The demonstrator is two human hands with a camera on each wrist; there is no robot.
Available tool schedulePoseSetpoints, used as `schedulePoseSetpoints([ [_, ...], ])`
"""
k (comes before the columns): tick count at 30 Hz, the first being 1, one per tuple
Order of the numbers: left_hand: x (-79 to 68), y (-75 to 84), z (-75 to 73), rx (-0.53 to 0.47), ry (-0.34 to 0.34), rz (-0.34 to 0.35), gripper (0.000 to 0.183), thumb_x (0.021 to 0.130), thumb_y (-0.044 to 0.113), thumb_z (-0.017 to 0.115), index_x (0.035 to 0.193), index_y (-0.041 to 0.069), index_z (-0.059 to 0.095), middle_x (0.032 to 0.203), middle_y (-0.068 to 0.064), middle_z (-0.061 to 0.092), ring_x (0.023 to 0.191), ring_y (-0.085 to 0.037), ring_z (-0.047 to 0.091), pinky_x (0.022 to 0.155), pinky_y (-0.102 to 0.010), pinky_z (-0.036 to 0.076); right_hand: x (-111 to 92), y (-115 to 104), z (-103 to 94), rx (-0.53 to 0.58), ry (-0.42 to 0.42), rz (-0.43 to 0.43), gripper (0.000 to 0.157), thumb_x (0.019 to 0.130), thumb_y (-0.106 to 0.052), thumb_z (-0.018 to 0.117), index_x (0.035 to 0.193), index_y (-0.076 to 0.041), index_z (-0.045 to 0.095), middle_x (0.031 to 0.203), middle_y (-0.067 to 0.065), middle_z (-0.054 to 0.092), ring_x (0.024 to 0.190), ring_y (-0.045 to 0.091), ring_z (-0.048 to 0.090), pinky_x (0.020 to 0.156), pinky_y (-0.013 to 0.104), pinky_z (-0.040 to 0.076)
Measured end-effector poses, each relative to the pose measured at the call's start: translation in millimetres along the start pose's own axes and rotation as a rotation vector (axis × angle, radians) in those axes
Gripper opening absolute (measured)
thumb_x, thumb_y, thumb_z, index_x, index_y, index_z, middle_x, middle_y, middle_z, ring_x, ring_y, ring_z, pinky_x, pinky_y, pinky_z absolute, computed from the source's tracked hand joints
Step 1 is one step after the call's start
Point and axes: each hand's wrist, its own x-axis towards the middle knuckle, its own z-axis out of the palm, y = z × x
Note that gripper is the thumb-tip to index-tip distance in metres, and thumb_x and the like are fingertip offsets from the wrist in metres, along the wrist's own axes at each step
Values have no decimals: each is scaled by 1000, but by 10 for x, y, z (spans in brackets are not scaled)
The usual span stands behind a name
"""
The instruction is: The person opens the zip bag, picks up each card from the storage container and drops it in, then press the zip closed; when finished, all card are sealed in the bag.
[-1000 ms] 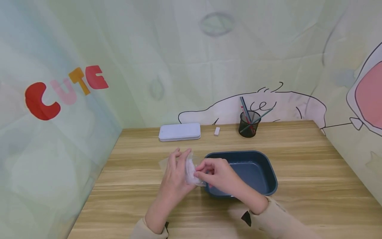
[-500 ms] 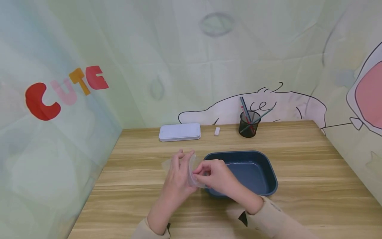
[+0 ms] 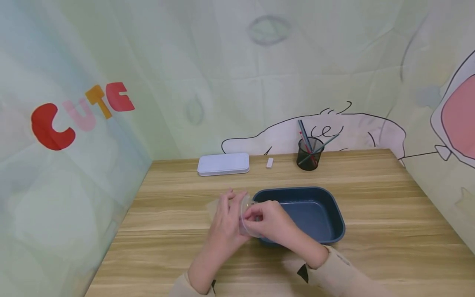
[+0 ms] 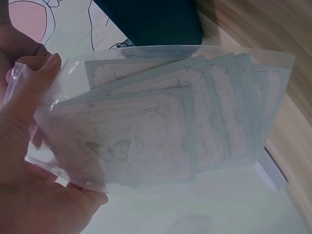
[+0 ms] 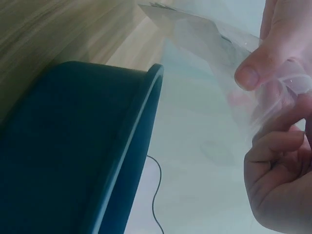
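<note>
My left hand (image 3: 225, 225) grips the open end of a clear plastic bag (image 3: 245, 204), its thumb showing on the left in the left wrist view. Inside the bag lie several pale cards (image 4: 122, 141) with blue-grey borders, fanned out, the front one printed with a butterfly. At the bag's mouth, my right hand (image 3: 273, 220) has its fingers curled and pinches the edge of the plastic. The right fingertips are partly hidden behind the plastic in the head view. Just under and beyond the right hand stands a dark blue rectangular bin (image 3: 311, 216).
Along the back of the wooden table (image 3: 167, 247) are a white flat case (image 3: 223, 164), a small white eraser-like block (image 3: 269, 163) and a black mesh cup (image 3: 309, 159) with several pencils. A printed cloth (image 3: 185, 62) hangs around the back and sides.
Both hands and the bag have shifted slightly to the right, nearer the bin. The bag's mouth appears rounder and wider than before. The right hand has kept its pinch at the edge.
</note>
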Motion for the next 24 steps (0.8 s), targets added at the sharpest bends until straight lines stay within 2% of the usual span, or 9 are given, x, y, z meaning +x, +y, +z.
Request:
schedulePoseSetpoints([
  [3,10,-16,6,12,14,4,90,59,27,91,134,4,46,120,-18,43,127,-37,40,100,-45,43,-34,-4,-47,20,49,-1,3,83,-21,75,83,-19,75,67,-16,62,50,6,50,42,22,42],
  [6,33,-26,-15,29,34,-20,94,54,23,93,134,5,46,120,-19,44,125,-39,41,97,-46,46,-84,-13,-105,42,181,-1,10,81,-31,78,87,-23,74,71,-15,61,54,9,49,45,24,40],
  [8,56,-24,-44,42,42,-48,97,51,20,94,134,6,45,120,-18,43,126,-39,41,94,-46,48,-113,-15,-137,54,264,8,21,79,-36,78,96,-26,71,81,-13,60,64,12,51,50,28,43],
  [10,81,-16,-77,45,52,-73,100,51,20,94,136,6,44,121,-18,43,127,-38,40,92,-47,49,-137,-21,-158,79,306,21,38,78,-38,79,110,-26,65,96,-9,58,78,16,53,58,34,47],
  [13,113,6,-118,38,62,-88,102,52,23,95,138,5,42,120,-18,41,129,-38,38,94,-47,48,-162,-13,-149,98,249,53,68,74,-40,82,132,-25,50,117,-5,53,100,19,52,73,40,49],
  [16,142,43,-140,11,76,-96,105,52,26,96,138,3,41,122,-19,40,129,-38,37,98,-47,45,-180,-5,-105,110,133,80,84,73,-42,82,141,-22,39,131,-2,48,112,20,50,84,42,49],
  [19,160,78,-144,0,76,-108,108,52,25,95,140,3,38,125,-20,38,128,-38,37,98,-48,45,-185,-11,-50,125,74,72,82,74,-43,81,140,-18,39,132,2,52,113,18,52,87,40,49],
  [24,167,96,-118,27,96,-96,104,54,16,91,140,2,35,125,-22,38,128,-39,37,96,-47,47,-170,-9,5,183,123,6,65,78,-33,80,131,-19,46,119,-1,62,102,16,58,79,36,51],
])
